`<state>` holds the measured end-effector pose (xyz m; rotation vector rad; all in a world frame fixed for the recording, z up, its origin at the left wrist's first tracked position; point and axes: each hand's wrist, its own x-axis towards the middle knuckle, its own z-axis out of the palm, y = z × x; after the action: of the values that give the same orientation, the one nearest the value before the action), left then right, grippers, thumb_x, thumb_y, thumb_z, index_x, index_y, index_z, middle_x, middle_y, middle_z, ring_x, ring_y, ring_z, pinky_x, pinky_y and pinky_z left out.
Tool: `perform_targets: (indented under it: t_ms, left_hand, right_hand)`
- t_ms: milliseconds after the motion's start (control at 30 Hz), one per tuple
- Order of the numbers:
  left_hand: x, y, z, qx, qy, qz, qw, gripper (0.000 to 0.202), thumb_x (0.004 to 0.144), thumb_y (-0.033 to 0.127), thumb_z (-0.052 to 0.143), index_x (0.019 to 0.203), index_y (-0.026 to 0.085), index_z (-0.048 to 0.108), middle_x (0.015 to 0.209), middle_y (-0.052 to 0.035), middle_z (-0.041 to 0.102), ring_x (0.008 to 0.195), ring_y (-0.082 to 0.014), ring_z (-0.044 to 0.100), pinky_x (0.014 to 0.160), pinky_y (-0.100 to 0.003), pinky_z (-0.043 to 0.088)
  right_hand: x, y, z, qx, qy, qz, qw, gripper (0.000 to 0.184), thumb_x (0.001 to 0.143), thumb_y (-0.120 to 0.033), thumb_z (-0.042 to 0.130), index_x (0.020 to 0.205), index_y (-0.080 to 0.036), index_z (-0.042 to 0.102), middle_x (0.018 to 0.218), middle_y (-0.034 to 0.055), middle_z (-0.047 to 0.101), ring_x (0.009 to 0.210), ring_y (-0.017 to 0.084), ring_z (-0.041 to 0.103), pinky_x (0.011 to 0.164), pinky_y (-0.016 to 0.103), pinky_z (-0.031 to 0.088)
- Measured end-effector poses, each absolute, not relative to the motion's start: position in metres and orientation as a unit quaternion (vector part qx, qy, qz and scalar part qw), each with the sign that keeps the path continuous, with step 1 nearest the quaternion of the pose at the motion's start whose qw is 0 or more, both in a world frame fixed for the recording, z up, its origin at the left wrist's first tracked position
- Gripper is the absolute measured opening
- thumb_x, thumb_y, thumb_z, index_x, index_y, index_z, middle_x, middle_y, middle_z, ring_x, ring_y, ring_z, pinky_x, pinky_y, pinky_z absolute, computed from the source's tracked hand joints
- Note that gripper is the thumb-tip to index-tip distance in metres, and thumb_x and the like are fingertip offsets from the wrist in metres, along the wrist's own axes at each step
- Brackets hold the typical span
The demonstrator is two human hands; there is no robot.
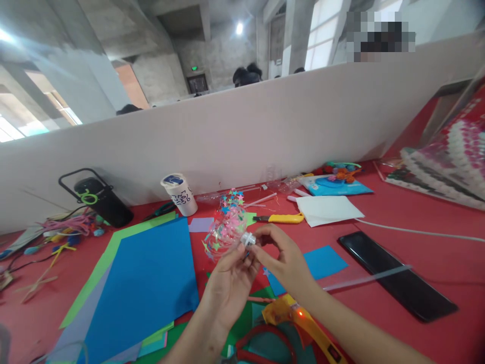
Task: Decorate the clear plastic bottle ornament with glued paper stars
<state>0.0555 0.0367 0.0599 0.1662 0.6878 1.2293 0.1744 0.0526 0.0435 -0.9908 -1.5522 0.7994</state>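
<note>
My left hand (pixel 232 285) and my right hand (pixel 282 255) meet at the middle of the red table. Between their fingertips is a small silvery-white, ridged piece, like a cap or bottle neck (pixel 248 239). My left thumb and fingers pinch it from below, while the right thumb and index finger close on its right side. Just beyond it is a clear, rounded plastic thing (pixel 227 225) with pink bits and coloured stars in or on it. Whether the ridged piece is joined to it I cannot tell. More small stars (pixel 235 196) show at its far side.
Blue sheets (pixel 151 283) lie left, near a white cup (pixel 180 194) and black bottle (pixel 103 202). A yellow cutter (pixel 284 218), white paper (pixel 329 210) and phone (pixel 396 275) lie right. Red-handled scissors (pixel 265 331) and an orange glue gun (pixel 314 328) are in front. A white partition (pixel 227 136) stands behind.
</note>
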Motion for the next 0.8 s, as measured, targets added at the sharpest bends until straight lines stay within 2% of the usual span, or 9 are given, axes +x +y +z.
perform_targets:
  t_ms: [100,233,433,800]
  left_hand:
    - [0.0568,0.0356,0.0595,0.069,0.321,0.557,0.763,0.016,0.084,0.006,0.051,0.078,0.009,0.066,0.070,-0.0054,0.067,0.063,-0.0112,0.064,0.064,-0.022,0.054]
    - [0.0592,0.0350,0.0596,0.066,0.304,0.550,0.775,0.019,0.086,0.005,0.047,0.084,0.009,0.065,0.077,-0.0072,0.069,0.069,-0.0120,0.066,0.069,-0.022,0.054]
    - [0.0571,0.0375,0.0608,0.071,0.312,0.557,0.766,0.019,0.085,0.004,0.048,0.079,0.009,0.065,0.070,-0.0046,0.067,0.062,-0.0100,0.064,0.066,-0.021,0.055]
    - [0.0569,0.0370,0.0561,0.073,0.303,0.557,0.770,0.014,0.084,0.006,0.052,0.083,0.010,0.066,0.077,-0.0055,0.069,0.069,-0.0114,0.066,0.069,-0.021,0.055]
  right_hand:
    - [0.1747,0.0524,0.0428,-0.423,-0.651,0.327,0.539,0.011,0.078,-0.013,0.054,0.084,-0.021,0.052,0.081,0.0009,0.056,0.076,0.017,0.055,0.069,0.030,0.046]
    - [0.1751,0.0516,0.0412,-0.427,-0.654,0.314,0.540,0.014,0.075,-0.009,0.052,0.082,-0.022,0.052,0.079,0.0005,0.055,0.074,0.017,0.053,0.067,0.029,0.044]
    - [0.1745,0.0523,0.0413,-0.419,-0.656,0.326,0.537,0.009,0.079,-0.015,0.053,0.086,-0.021,0.054,0.084,0.0027,0.057,0.077,0.018,0.054,0.071,0.031,0.046]
    - [0.1742,0.0532,0.0415,-0.427,-0.653,0.332,0.530,0.009,0.079,-0.015,0.052,0.087,-0.020,0.053,0.082,0.0027,0.057,0.076,0.018,0.055,0.070,0.032,0.047]
